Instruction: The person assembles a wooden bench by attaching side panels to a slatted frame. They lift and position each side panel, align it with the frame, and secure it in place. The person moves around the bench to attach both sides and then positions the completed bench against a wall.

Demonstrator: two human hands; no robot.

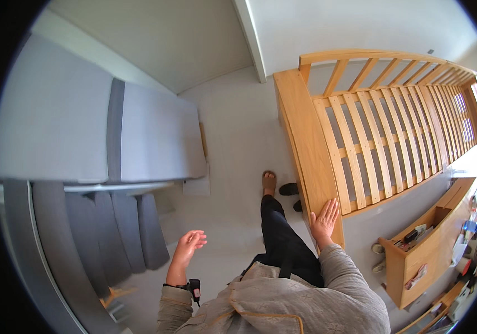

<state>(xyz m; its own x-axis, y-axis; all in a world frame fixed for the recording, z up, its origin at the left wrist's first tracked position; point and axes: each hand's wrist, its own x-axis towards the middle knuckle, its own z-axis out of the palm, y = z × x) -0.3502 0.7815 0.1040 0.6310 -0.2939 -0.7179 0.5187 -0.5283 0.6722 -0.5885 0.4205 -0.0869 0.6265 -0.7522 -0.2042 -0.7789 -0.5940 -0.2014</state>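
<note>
Right hand point(325, 217) flat, fingers spread, on the wooden bed frame point(305, 128) — left hand point(189, 245) raised, loosely open, empty.

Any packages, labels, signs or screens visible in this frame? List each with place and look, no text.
Small flat items, perhaps packets: inside the open wooden drawer at lower right, pale and dark, too small to identify.
Cluttered shelf items: far right edge, mixed blue and white shapes, blurred.
No signs or screens show.

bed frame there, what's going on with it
A person stands beside a bare wooden bed frame with its slats uncovered. Their right hand lies flat and open on the frame's side rail. The left hand is open in the air, holding nothing. A grey mattress stands off to the left.
</note>
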